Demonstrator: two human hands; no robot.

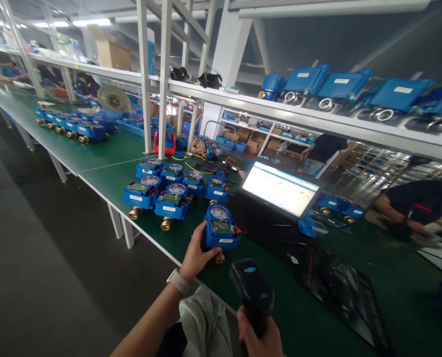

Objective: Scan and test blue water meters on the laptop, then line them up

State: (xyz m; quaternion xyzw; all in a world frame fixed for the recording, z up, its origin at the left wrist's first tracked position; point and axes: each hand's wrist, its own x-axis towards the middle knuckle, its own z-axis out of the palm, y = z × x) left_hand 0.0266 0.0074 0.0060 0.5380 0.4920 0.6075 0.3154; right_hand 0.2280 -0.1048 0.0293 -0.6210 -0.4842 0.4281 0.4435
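My left hand (pixel 197 254) grips the left side of a blue meter (pixel 221 229) with a round dial, a green circuit board and a brass fitting, which rests on the green table near its front edge. In my right hand (pixel 258 333) is a black barcode scanner (pixel 252 285), its head just in front of that meter. Left of the held meter, several similar blue meters (pixel 170 202) stand in a cluster. To the right sits an open black laptop (pixel 258 213) with a lit screen (pixel 280 187).
A black mat (pixel 343 292) with a dark object lies right of the laptop. A metal shelf (pixel 250 101) holding blue meters spans above. More meters (pixel 75 125) stand far left. A person (pixel 417 206) works at the right.
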